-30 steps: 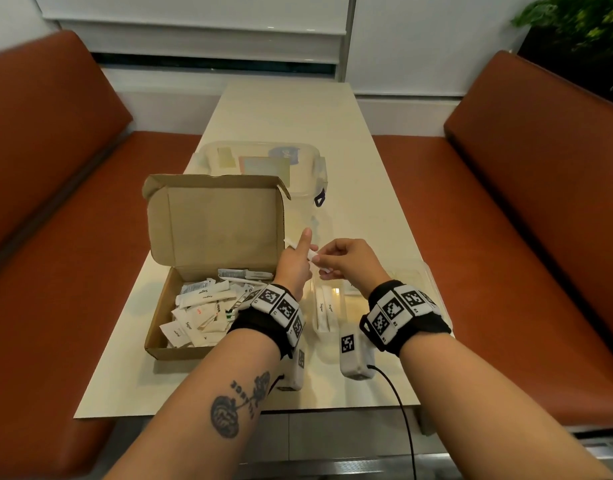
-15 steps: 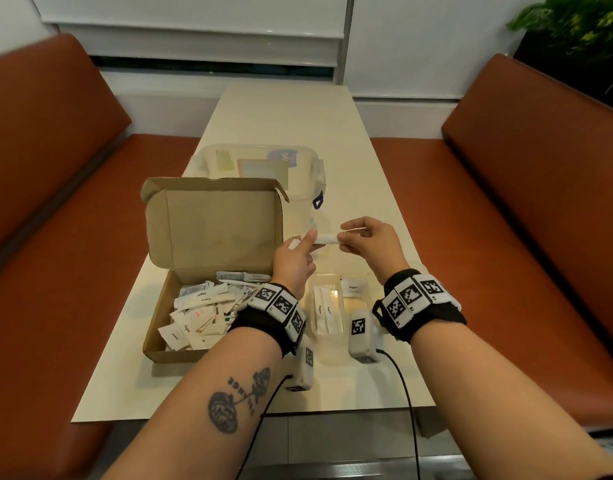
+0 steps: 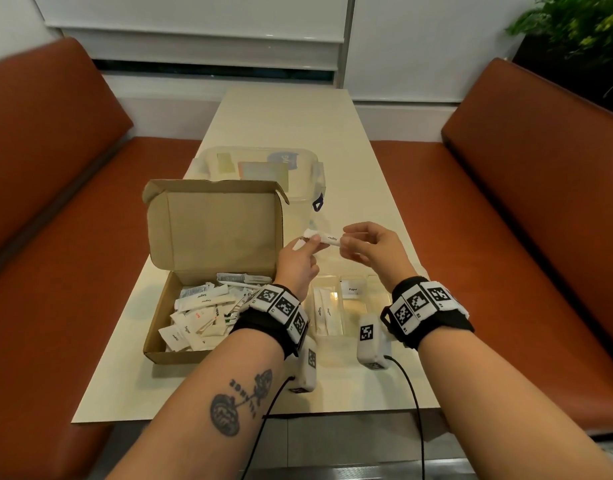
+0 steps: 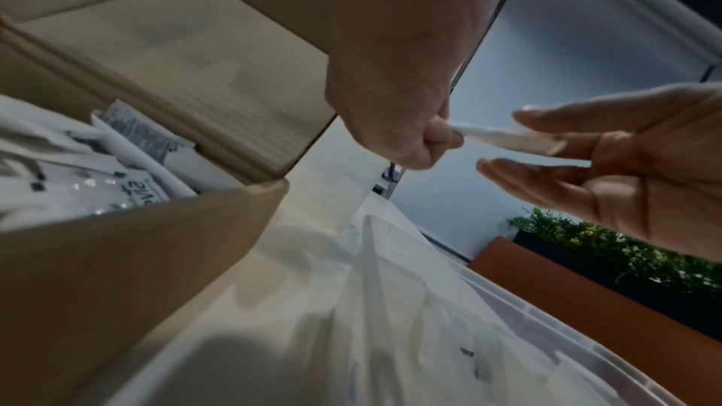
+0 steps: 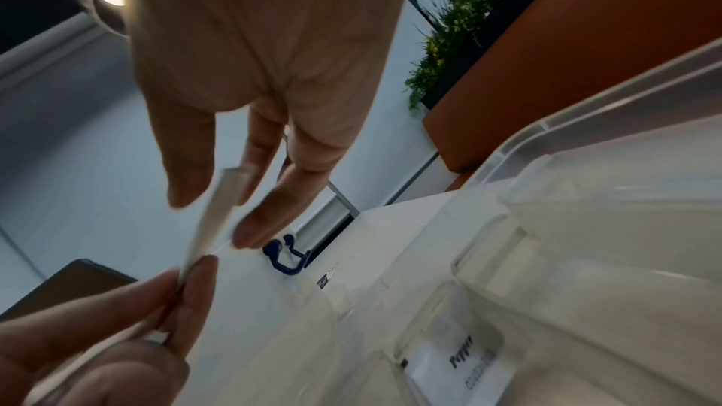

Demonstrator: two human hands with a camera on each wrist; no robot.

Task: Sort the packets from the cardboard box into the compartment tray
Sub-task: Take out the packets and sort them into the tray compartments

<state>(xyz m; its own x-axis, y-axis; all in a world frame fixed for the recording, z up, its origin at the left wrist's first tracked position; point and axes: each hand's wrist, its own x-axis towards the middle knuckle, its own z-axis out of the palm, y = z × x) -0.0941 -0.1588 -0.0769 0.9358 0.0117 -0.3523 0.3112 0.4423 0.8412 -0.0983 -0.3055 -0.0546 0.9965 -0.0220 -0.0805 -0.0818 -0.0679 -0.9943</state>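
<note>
Above the table's middle, my left hand (image 3: 307, 244) pinches one end of a white sugar stick packet (image 3: 326, 238) between thumb and finger, with a second white packet (image 3: 298, 244) tucked under the same fingers. My right hand (image 3: 346, 241) faces it, and its straight fingers (image 4: 547, 172) and thumb lie loosely either side of the stick's free end (image 5: 219, 215). The open cardboard box (image 3: 156, 341) on the left holds several white packets (image 3: 201, 313). Below my hands the clear compartment tray (image 3: 341, 279) holds sugar sticks (image 3: 324, 315) and a pepper packet (image 3: 353, 289).
A clear lidded container (image 3: 263, 164) with a blue latch (image 3: 318, 204) stands behind the box. Orange benches (image 3: 523, 220) flank the narrow table (image 3: 281, 112). A potted plant (image 3: 575, 39) is at the far right. Black cables hang off the near edge.
Both hands have risen from just over the tray and drawn slightly apart. The sugar stick now stretches between them and my right fingers have loosened on its end.
</note>
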